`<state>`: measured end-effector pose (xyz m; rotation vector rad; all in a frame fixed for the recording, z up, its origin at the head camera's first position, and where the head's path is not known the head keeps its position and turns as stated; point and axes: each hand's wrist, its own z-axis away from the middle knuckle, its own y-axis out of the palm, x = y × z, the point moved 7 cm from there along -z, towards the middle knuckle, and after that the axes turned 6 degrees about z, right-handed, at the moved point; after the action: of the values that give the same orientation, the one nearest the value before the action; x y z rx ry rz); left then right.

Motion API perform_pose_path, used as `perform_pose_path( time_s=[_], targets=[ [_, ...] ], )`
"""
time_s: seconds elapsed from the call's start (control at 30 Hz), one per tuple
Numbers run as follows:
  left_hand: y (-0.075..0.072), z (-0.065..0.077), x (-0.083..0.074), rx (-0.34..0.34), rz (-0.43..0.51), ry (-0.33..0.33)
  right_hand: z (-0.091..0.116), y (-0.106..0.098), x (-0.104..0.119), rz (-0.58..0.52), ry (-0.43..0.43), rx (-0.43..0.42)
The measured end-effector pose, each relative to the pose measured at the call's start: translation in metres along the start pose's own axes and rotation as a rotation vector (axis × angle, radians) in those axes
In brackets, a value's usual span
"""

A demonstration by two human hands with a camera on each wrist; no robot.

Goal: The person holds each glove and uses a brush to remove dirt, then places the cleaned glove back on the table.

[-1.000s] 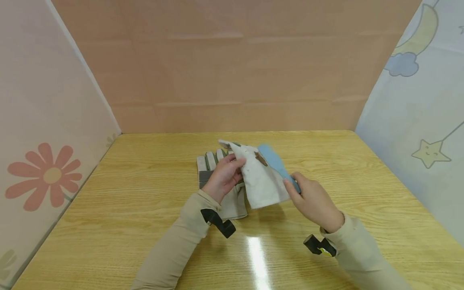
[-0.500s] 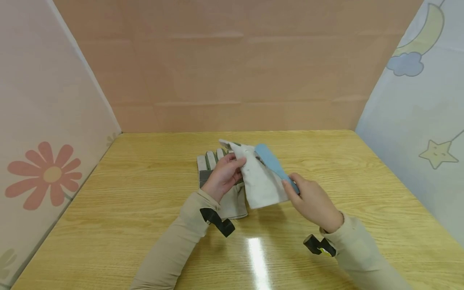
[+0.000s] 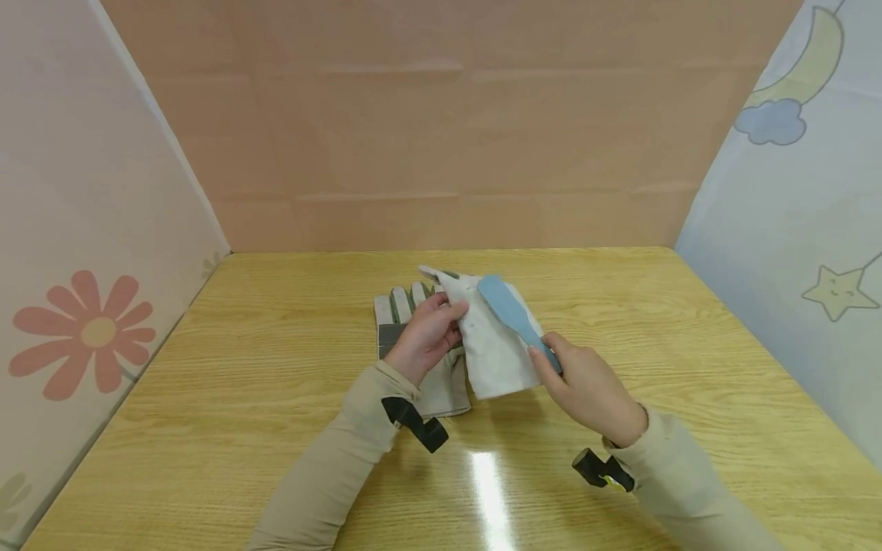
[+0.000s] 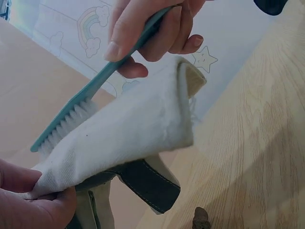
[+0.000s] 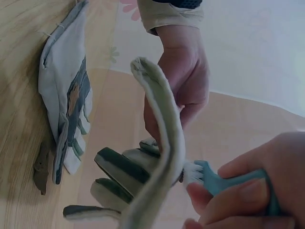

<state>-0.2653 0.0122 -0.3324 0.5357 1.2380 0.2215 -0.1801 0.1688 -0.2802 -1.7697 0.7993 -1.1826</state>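
Note:
My left hand (image 3: 426,337) pinches the edge of a white canvas work glove (image 3: 499,363), raised above the table. Green-grey strips run along its fingers (image 5: 121,171) in the right wrist view. My right hand (image 3: 589,383) grips the handle of a light blue brush (image 3: 506,302). White bristles (image 4: 71,124) face down against the glove's cloth in the left wrist view. Below the left hand, a second glove (image 3: 444,390) of the same kind lies flat, partly covered by that hand and the raised glove.
A brown lump (image 5: 41,169) appears on the wooden table (image 3: 276,321) beside the lying glove; the raised glove hides it from the head view. An orange-brown backdrop (image 3: 441,153) stands behind, with printed white panels at both sides.
The brush has moved a little left across the raised glove. The brown patch that showed on the glove beside the brush is no longer visible. My left hand stays where it was.

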Motion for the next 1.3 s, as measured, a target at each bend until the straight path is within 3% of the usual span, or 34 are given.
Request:
perform_pose_path(
  time_s=[0.37, 0.63, 0.87, 1.03, 1.3],
  targets=[
    [-0.004, -0.001, -0.001, -0.01, -0.007, 0.009, 0.005, -0.005, -0.009, 0.038, 0.015, -0.003],
    [-0.003, 0.0, -0.002, -0.01, 0.001, 0.001, 0.005, -0.004, 0.0, 0.02, -0.053, -0.039],
    [-0.005, -0.001, -0.002, -0.014, 0.0, 0.002, 0.007, -0.007, -0.008, 0.058, -0.003, -0.011],
    [-0.005, 0.0, -0.003, -0.017, 0.015, 0.005, 0.008, -0.013, -0.011, 0.041, 0.021, -0.04],
    [-0.002, 0.001, -0.001, 0.001, -0.006, 0.005, 0.002, -0.007, 0.001, 0.008, -0.044, -0.065]
  ],
)
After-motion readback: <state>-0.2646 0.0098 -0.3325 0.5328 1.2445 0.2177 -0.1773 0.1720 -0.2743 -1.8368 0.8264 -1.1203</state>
